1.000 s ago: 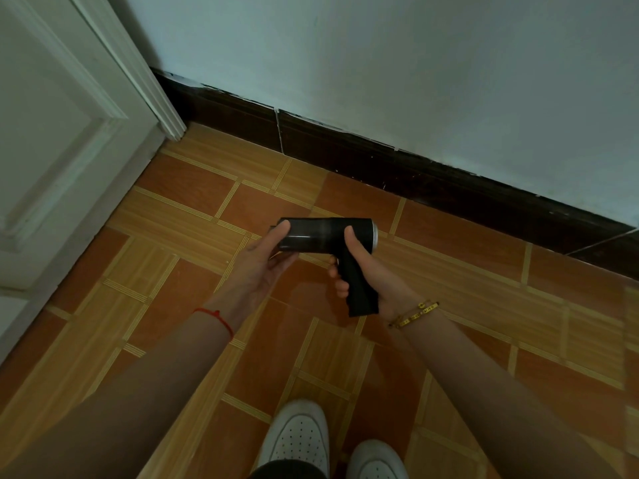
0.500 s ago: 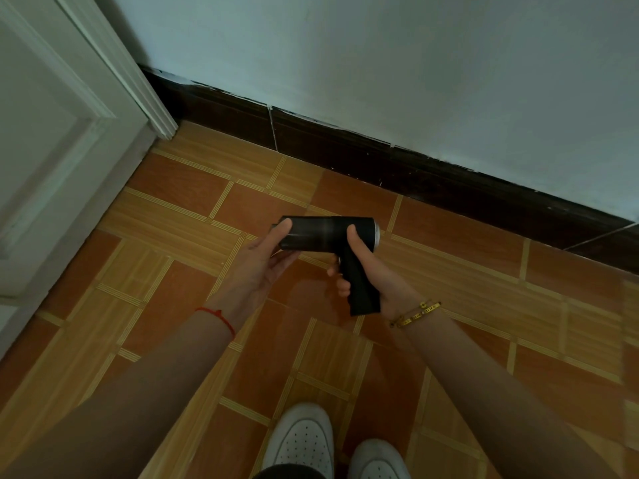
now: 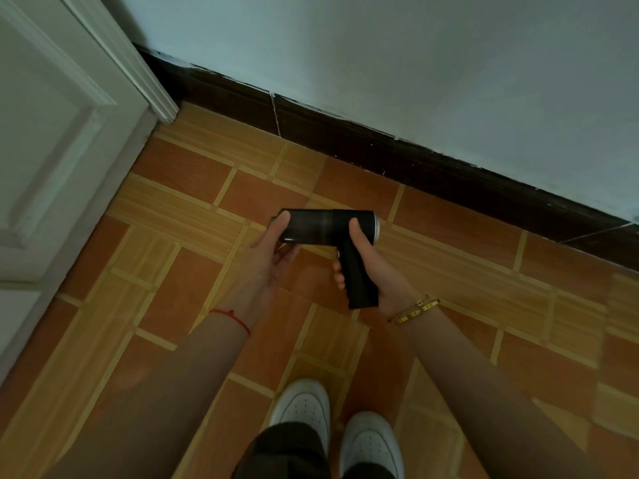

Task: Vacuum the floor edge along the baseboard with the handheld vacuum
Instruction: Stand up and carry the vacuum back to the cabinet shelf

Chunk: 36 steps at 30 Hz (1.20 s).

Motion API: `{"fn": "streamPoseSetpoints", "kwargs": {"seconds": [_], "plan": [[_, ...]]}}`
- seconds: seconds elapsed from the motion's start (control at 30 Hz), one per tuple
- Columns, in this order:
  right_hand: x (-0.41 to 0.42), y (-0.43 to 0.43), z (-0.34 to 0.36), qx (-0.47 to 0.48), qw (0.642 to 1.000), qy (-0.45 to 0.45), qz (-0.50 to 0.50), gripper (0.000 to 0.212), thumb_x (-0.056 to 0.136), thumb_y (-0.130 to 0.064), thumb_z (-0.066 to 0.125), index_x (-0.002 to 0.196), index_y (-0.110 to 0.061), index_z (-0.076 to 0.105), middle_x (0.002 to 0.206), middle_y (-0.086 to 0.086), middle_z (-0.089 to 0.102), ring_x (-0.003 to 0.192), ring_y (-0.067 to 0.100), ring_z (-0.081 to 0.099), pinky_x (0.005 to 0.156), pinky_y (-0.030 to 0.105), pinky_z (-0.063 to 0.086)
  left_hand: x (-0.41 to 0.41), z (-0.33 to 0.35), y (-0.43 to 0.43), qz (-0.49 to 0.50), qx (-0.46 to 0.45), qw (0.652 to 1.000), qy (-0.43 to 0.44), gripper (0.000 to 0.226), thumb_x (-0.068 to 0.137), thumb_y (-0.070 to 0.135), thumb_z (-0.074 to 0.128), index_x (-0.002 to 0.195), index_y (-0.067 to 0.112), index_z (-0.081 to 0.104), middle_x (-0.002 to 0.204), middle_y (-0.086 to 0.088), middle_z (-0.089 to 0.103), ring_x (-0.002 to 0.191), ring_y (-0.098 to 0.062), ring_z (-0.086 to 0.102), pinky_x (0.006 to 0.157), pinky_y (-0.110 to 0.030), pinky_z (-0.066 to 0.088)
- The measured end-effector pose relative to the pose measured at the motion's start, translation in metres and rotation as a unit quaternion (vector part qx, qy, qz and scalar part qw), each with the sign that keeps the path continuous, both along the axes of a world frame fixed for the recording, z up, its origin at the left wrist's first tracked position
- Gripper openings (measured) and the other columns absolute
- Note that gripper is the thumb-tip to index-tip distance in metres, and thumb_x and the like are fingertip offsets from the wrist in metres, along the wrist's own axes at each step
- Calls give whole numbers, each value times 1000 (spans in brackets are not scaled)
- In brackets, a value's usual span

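Observation:
A black handheld vacuum (image 3: 321,227) with a pistol grip hangs above the tiled floor (image 3: 193,188), its barrel lying level and pointing left. My right hand (image 3: 373,267) is wrapped around the grip, thumb on the barrel's rear. My left hand (image 3: 268,257) cups the barrel's front end from below, thumb on its tip. The dark baseboard (image 3: 397,152) runs diagonally along the pale wall, well beyond the vacuum.
A white panelled door (image 3: 52,140) and its frame (image 3: 152,88) stand at the left, meeting the baseboard in the corner. My two white shoes (image 3: 304,409) are at the bottom centre. Orange and wood-pattern tiles stretch to the right.
The view has tilted down slightly, so the wall and baseboard sit higher and my shoes show more. Both hands keep the same hold on the vacuum.

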State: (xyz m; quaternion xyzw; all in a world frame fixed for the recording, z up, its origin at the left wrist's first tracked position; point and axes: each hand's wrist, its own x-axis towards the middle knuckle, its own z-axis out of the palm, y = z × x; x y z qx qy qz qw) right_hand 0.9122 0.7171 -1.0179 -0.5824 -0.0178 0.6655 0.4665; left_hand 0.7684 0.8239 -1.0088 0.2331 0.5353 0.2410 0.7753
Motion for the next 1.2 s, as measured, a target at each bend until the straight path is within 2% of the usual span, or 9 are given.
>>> {"fn": "streamPoseSetpoints", "kwargs": {"seconds": [0.1, 0.2, 0.33, 0.53, 0.63, 0.77, 0.83, 0.93, 1.2], "plan": [[-2, -2, 48, -9, 1000, 1, 12, 62, 67, -75, 60, 77, -15, 60, 67, 3, 63, 52, 14, 59, 50, 24, 51, -6, 47, -9, 18, -20, 1000, 13, 53, 66, 38, 80, 109, 12, 65, 116, -13, 69, 101, -22, 69, 80, -25, 58], [-8, -4, 114, -18, 999, 8, 27, 61, 68, -73, 60, 80, -14, 60, 66, 3, 63, 51, 15, 59, 50, 24, 52, -14, 109, -13, 41, -29, 999, 16, 47, 75, 33, 78, 113, 10, 63, 116, -12, 67, 101, -21, 69, 75, -22, 58], [-16, -7, 215, -17, 1000, -9, 15, 62, 68, -71, 61, 82, -11, 62, 65, 4, 64, 51, 15, 61, 49, 24, 52, -17, 208, -19, 56, -28, 998, 9, 66, 67, 39, 79, 123, 8, 61, 115, -8, 67, 104, -18, 67, 76, -21, 58], [-21, -11, 399, 8, 999, -42, 7, 65, 70, -71, 60, 86, -8, 64, 68, 7, 65, 55, 17, 61, 51, 25, 51, -18, 390, -27, 76, -19, 997, -21, 68, 67, 39, 80, 125, 9, 63, 117, -10, 69, 108, -19, 68, 81, -22, 58], [-23, -13, 497, 13, 999, -50, 2, 65, 68, -72, 63, 86, -9, 65, 69, 7, 65, 56, 18, 61, 53, 27, 52, -20, 487, -33, 77, 12, 996, -38, 61, 64, 42, 84, 116, 12, 70, 111, -8, 74, 102, -17, 72, 77, -22, 57], [-28, -22, 618, 17, 997, -75, 21, 66, 67, -74, 63, 82, -11, 66, 69, 8, 67, 57, 19, 63, 56, 27, 53, -25, 607, -46, 102, 41, 993, -51, 39, 51, 44, 93, 84, 24, 83, 97, -1, 78, 98, -15, 74, 75, -23, 57], [-32, -31, 667, 22, 996, -85, 20, 69, 64, -76, 65, 82, -10, 66, 68, 8, 68, 56, 18, 64, 53, 25, 53, -29, 654, -56, 112, 67, 990, -53, 35, 54, 45, 92, 84, 30, 82, 97, 2, 78, 100, -14, 73, 77, -24, 58], [-40, -46, 722, 24, 995, -90, 23, 67, 63, -74, 64, 80, -10, 67, 65, 7, 68, 53, 16, 64, 51, 23, 53, -40, 711, -76, 92, 95, 989, -62, 27, 69, 43, 86, 93, 33, 80, 104, 4, 77, 105, -13, 71, 80, -24, 57], [-62, -80, 795, 12, 995, -90, 39, 67, 60, -75, 64, 76, -10, 68, 61, 4, 67, 50, 15, 63, 49, 23, 52, -68, 784, -113, 77, 82, 992, -63, 12, 77, 35, 81, 89, 31, 81, 99, 4, 78, 100, -11, 73, 78, -23, 57]]}}
